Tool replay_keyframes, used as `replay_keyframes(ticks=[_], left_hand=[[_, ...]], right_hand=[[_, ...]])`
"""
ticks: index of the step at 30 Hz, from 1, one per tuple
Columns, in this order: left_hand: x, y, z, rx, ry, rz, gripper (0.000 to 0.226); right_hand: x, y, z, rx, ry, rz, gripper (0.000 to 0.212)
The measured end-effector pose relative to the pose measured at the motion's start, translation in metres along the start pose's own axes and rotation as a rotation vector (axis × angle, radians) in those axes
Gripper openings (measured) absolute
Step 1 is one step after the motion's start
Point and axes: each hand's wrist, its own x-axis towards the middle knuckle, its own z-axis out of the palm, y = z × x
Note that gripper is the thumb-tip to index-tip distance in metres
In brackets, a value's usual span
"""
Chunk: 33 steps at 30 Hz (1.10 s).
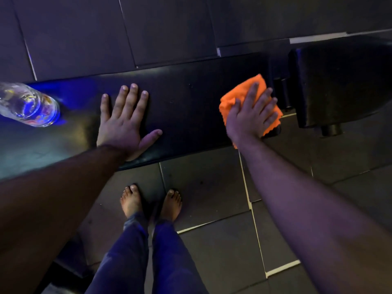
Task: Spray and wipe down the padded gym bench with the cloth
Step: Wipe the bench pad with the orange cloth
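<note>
The right hand lies flat with fingers spread on the orange cloth, pressing it onto the right end of the black padded surface. The left hand rests open and empty, palm down, mid-surface. A clear bottle lies at the left end; no writing on it can be read.
</note>
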Motion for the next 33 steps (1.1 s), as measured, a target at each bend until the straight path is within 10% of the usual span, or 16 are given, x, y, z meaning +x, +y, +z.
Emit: replay_keyframes(ticks=[11,18,26,33], left_hand=[[0.000,0.002,-0.004,-0.008,-0.015,-0.004,0.106],[0.000,-0.002,0.008,0.000,0.027,0.006,0.106],[0.000,-0.001,0.003,-0.009,0.016,0.006,0.106],[-0.002,-0.001,0.003,0.008,0.019,0.004,0.105]], right_hand=[[-0.031,0.028,-0.001,-0.064,0.049,-0.255,0.071],[0.077,-0.064,-0.011,0.058,0.017,0.148,0.073],[-0.063,-0.027,0.005,-0.091,-0.010,-0.504,0.073],[0.031,-0.063,-0.011,-0.012,-0.030,-0.001,0.073]])
